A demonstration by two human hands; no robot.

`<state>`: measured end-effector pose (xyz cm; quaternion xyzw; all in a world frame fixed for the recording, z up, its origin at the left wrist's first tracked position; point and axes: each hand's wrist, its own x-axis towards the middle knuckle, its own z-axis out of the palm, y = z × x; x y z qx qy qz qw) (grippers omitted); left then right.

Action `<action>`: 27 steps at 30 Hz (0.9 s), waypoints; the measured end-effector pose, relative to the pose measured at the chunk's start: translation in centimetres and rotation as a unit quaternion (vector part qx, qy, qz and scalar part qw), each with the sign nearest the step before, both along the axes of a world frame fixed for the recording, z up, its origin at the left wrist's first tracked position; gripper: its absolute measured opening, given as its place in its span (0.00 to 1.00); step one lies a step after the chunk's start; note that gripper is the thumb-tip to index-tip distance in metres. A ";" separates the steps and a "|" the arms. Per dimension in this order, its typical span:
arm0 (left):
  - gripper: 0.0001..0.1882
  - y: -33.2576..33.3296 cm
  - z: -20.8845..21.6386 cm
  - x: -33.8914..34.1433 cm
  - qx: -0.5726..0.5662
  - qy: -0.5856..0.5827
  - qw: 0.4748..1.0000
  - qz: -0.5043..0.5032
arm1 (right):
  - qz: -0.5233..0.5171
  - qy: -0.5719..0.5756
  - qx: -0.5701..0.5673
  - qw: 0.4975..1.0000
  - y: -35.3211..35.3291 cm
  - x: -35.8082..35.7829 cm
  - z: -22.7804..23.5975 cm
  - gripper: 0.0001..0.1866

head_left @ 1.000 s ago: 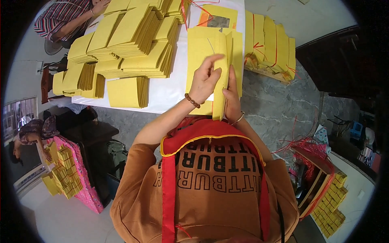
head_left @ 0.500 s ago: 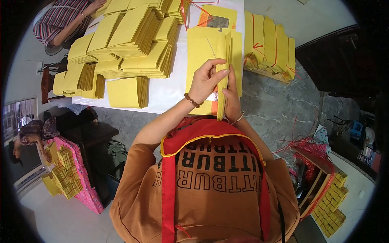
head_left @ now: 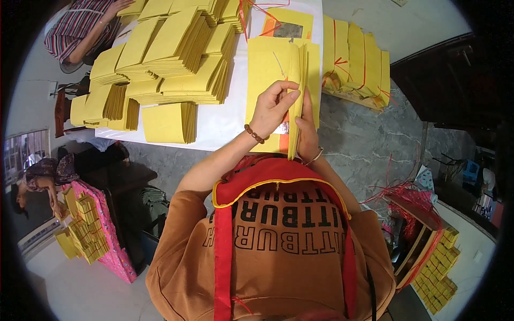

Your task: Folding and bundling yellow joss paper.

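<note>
Left hand [head_left: 272,109] and right hand [head_left: 307,132], close together, both clamped on folded yellow paper [head_left: 294,65] at the white surface's [head_left: 220,125] near right corner. Left: bare strip, then yellow stacks [head_left: 168,45]. Right, past the edge: red-tied bundles [head_left: 354,59].

Grey marbled floor [head_left: 353,134] spreads out around me, pale veins running through it. A white-covered table [head_left: 211,131] takes up the middle of the room. Over to the right, a big dark door [head_left: 439,80] stands in deep shadow, and past it I can spot a small blue stool [head_left: 471,171]. Nearer on that side there's some wooden furniture [head_left: 420,254] beside a pale wall [head_left: 476,275]. To the left, daylight shows at a barred window [head_left: 27,147], near a table with a pink patterned cloth [head_left: 115,249].
</note>
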<state>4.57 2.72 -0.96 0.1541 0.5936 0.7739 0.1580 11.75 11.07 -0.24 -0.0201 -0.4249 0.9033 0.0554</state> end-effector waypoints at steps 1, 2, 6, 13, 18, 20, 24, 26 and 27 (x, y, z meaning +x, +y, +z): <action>0.08 0.0 0.1 0.0 -0.006 0.008 1.000 0.003 | 0.000 0.000 0.000 1.000 0.0 0.0 -0.1 0.41; 0.07 -0.1 0.2 0.1 -0.012 0.016 1.000 0.007 | -0.003 -0.008 -0.002 1.000 0.0 0.0 -0.3 0.41; 0.08 0.1 1.9 0.6 0.005 -0.001 0.999 0.036 | -0.005 -0.005 0.024 1.000 0.1 0.0 -0.8 0.41; 0.12 -0.3 2.7 0.4 -0.163 0.182 0.969 0.036 | -0.006 -0.021 0.021 1.000 0.0 0.0 0.1 0.41; 0.12 -0.4 3.8 0.7 -0.199 0.143 0.969 0.023 | -0.004 -0.012 0.044 0.999 0.0 0.0 -0.1 0.41; 0.12 -0.4 3.8 0.7 -0.182 0.136 0.973 0.031 | 0.000 -0.015 0.037 0.999 -0.1 -0.1 0.2 0.41; 0.12 -0.6 3.9 0.5 -0.213 0.151 0.965 0.037 | -0.004 -0.011 0.034 0.999 0.0 0.0 -0.4 0.41; 0.10 -0.7 3.5 0.4 -0.191 0.097 0.976 0.035 | -0.004 -0.016 0.043 0.999 0.1 0.0 -0.2 0.41; 0.10 -0.7 3.3 0.4 -0.192 0.097 0.976 0.035 | -0.004 -0.022 0.053 0.998 0.1 0.1 -0.1 0.41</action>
